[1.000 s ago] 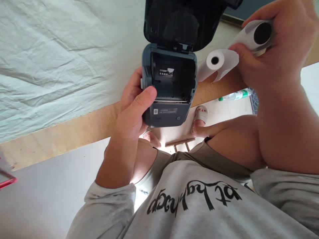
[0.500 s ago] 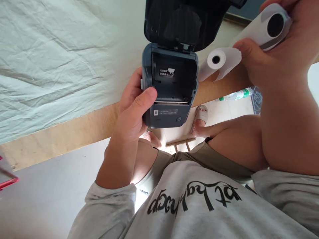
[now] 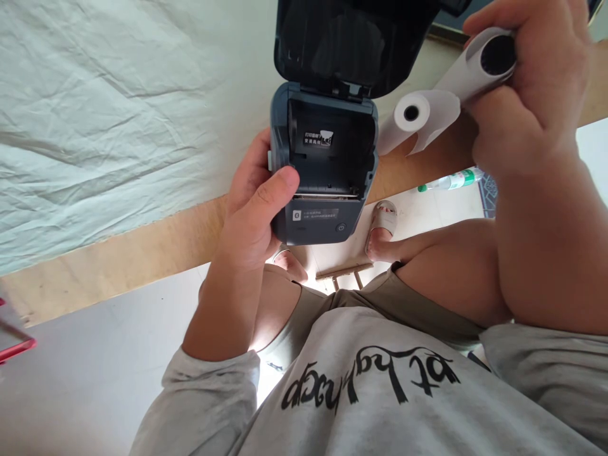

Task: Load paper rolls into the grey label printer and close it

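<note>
A dark blue-grey label printer (image 3: pixel 313 221) is gripped at its left side by my left hand (image 3: pixel 259 202), the thumb across its front edge. Its black lid (image 3: pixel 351 44) stands open, and the compartment holds no roll, just a small sticker inside. My right hand (image 3: pixel 536 95), at the upper right, is wrapped round a white paper roll (image 3: pixel 463 76) with a black core end. Between that roll and the printer, a smaller white paper roll (image 3: pixel 403 120) rests near the table edge, its loose end curling to the right.
Wrinkled pale cloth (image 3: pixel 104 126) covers the table, whose wooden edge (image 3: pixel 118 253) runs diagonally. A plastic bottle (image 3: pixel 451 181) with a green cap lies on the floor beyond the right thigh. A red-edged object (image 3: pixel 16 348) is at the far left, and a dark item lies at the top right.
My right hand has shifted a little left and turned with the larger paper roll, which now sits lower and farther left. The printer, my left hand and the smaller roll have stayed put.
</note>
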{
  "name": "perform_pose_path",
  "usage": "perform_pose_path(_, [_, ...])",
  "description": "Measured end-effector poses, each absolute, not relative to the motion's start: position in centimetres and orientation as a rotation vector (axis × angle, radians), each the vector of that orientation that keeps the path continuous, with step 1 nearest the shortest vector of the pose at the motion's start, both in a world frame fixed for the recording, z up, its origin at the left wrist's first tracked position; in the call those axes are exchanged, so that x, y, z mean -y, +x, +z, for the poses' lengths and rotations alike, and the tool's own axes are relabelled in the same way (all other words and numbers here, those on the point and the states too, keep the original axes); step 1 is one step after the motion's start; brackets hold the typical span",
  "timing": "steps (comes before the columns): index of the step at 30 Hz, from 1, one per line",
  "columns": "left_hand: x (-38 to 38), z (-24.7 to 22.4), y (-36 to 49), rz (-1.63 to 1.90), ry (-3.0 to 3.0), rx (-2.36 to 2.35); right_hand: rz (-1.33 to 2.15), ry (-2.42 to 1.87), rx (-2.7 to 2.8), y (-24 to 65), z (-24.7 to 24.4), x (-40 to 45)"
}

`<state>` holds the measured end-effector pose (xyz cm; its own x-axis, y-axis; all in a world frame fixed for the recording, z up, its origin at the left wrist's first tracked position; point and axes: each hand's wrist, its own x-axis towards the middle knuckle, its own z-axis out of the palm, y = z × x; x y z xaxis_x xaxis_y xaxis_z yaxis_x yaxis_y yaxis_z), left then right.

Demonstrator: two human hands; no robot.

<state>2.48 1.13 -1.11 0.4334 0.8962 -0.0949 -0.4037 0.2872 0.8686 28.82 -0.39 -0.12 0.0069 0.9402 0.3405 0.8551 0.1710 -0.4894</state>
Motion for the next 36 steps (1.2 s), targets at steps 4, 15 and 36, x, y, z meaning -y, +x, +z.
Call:
perform_pose_path(4, [-1.13, -1.32, 2.53, 0.965, 0.881, -0.666, 0.21, -1.737, 1.815, 28.69, -0.33, 0.26])
perform_pose_path(15, [-1.27, -1.05, 2.28, 0.939, 0.87, -0.671, 0.188, -1.71, 1.822, 28.6, -0.43, 0.18])
perform_pose_path(36, [-1.25, -0.57, 2.07, 0.857, 0.934, -0.731, 0.118, -1.765, 1.832, 28.9, -0.91, -0.04])
